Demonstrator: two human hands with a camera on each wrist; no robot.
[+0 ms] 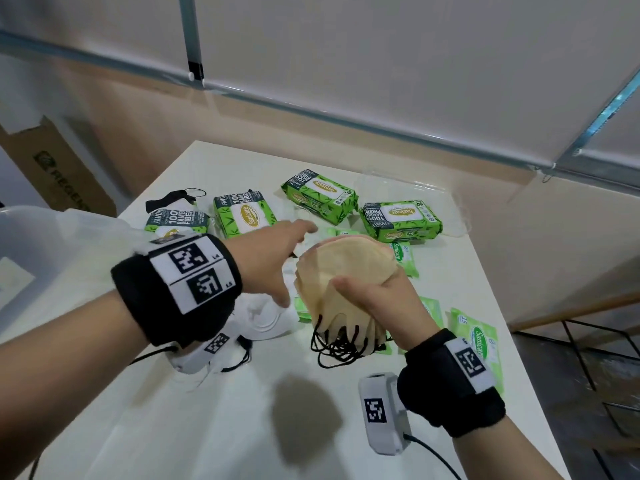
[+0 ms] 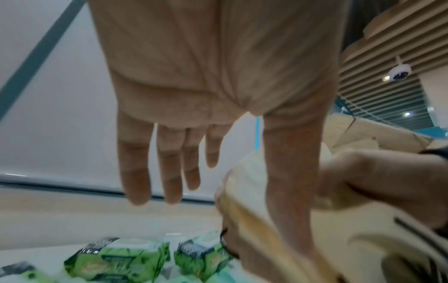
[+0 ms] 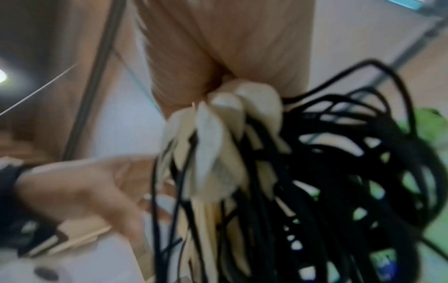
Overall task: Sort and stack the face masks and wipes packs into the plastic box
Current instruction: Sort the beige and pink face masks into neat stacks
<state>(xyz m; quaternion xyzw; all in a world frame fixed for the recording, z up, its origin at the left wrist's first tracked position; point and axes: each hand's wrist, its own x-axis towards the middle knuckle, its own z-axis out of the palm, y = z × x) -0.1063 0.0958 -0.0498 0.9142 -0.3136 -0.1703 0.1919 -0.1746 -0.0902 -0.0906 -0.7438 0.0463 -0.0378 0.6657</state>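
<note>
My right hand [image 1: 372, 292] grips a stack of beige face masks [image 1: 343, 265] above the table's middle, thumb on the near face. Their black ear loops [image 1: 337, 346] hang down in a tangle; the right wrist view shows the loops [image 3: 339, 172] under the pinched mask ends [image 3: 218, 134]. My left hand [image 1: 277, 256] reaches forward beside the stack, fingers straight and holding nothing, thumb [image 2: 290, 181] lying along the masks [image 2: 254, 220]. Several large green wipes packs [image 1: 244, 214] [image 1: 318, 195] [image 1: 401, 220] lie behind. Small wipes packs [image 1: 476, 337] and white masks [image 1: 266, 317] lie under the hands.
A translucent plastic box [image 1: 52, 237] stands at the table's left. A clear plastic lid or tray [image 1: 415, 188] lies at the back right. A black mask [image 1: 173, 199] lies back left. A cardboard box [image 1: 59, 168] stands on the floor at left, a wire rack [image 1: 588, 358] at right.
</note>
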